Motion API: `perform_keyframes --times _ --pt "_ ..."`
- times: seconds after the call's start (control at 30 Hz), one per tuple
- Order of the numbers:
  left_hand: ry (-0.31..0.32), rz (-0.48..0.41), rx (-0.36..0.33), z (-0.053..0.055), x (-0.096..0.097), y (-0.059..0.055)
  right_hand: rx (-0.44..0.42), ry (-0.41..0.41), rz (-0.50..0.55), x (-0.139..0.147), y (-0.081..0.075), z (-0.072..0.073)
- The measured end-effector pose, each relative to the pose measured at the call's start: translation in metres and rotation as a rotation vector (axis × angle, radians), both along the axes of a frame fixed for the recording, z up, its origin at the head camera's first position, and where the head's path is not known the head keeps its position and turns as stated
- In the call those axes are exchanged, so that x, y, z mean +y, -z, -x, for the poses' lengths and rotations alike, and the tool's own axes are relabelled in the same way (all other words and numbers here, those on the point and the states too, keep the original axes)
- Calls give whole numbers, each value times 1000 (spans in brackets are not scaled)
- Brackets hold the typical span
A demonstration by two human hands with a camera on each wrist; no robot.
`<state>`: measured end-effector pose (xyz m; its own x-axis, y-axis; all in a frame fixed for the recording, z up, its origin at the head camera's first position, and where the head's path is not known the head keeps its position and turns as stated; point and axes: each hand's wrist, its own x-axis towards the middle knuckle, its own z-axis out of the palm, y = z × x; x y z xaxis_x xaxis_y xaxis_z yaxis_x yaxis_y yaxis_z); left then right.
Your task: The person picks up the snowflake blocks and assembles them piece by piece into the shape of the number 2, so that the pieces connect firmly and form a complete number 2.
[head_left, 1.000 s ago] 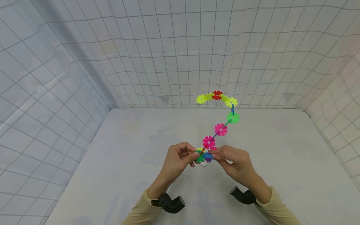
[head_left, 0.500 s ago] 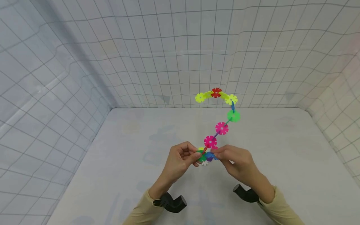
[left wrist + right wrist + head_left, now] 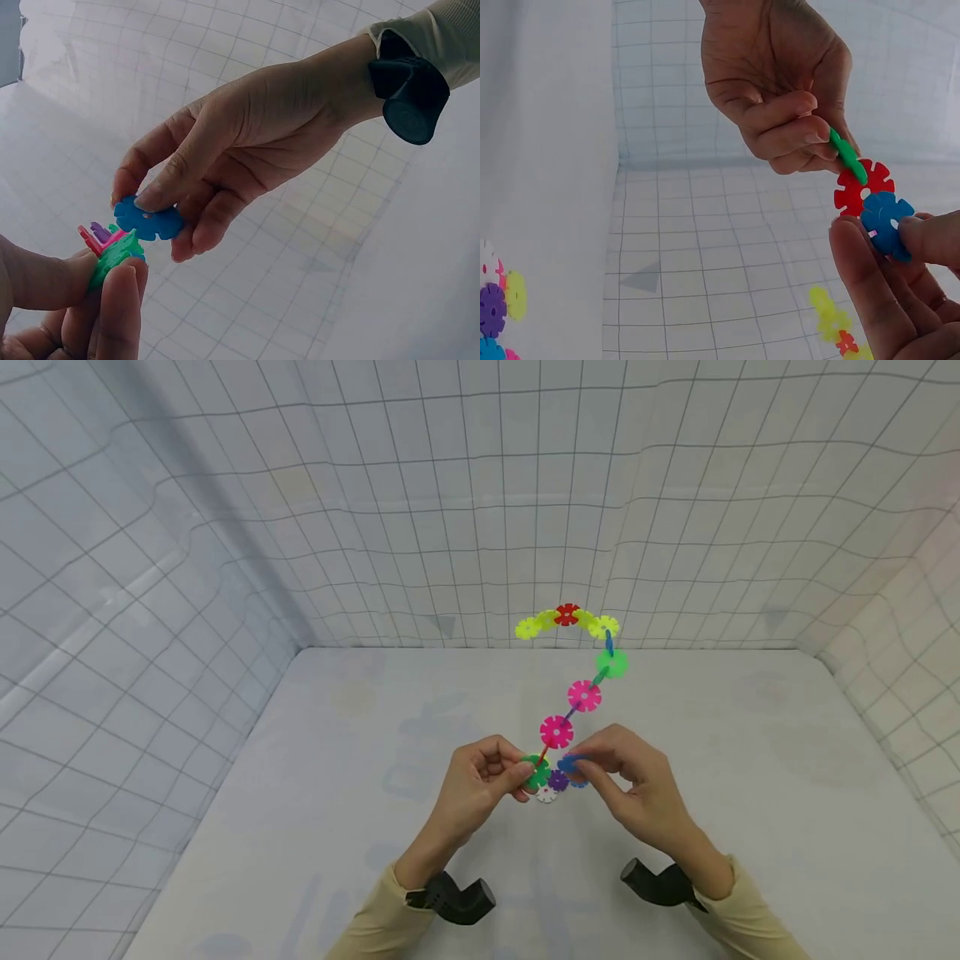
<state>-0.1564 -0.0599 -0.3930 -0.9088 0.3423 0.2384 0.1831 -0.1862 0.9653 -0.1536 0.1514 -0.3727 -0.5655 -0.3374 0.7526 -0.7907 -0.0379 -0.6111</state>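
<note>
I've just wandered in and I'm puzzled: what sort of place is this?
Probably a small booth for recording handwork, though I can't be sure: grid-patterned sheeting stands behind and on both sides of a pale tabletop, and black wrist-worn devices are in view.

Blue disc point(image 3: 155, 226) in right grip point(image 3: 232, 139), green disc point(image 3: 114, 262)

The disc chain point(image 3: 584, 696) leads rightward from the left fingers point(image 3: 501, 747), before the wall point(image 3: 465, 510).
</note>
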Motion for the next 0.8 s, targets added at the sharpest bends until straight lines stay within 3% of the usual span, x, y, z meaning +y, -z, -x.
perform_keyframes --times 0.1,0.3,0.53,0.8 --pt "5 4 1 -1 1 0 51 47 -16 -2 1 0" --pt "13 4 -22 -2 2 -1 168 137 -60 3 29 10" --pt "15 33 -32 -3 2 -2 282 95 -42 5 30 14" --pt "12 29 -41 -4 2 -2 270 49 -20 4 31 14"
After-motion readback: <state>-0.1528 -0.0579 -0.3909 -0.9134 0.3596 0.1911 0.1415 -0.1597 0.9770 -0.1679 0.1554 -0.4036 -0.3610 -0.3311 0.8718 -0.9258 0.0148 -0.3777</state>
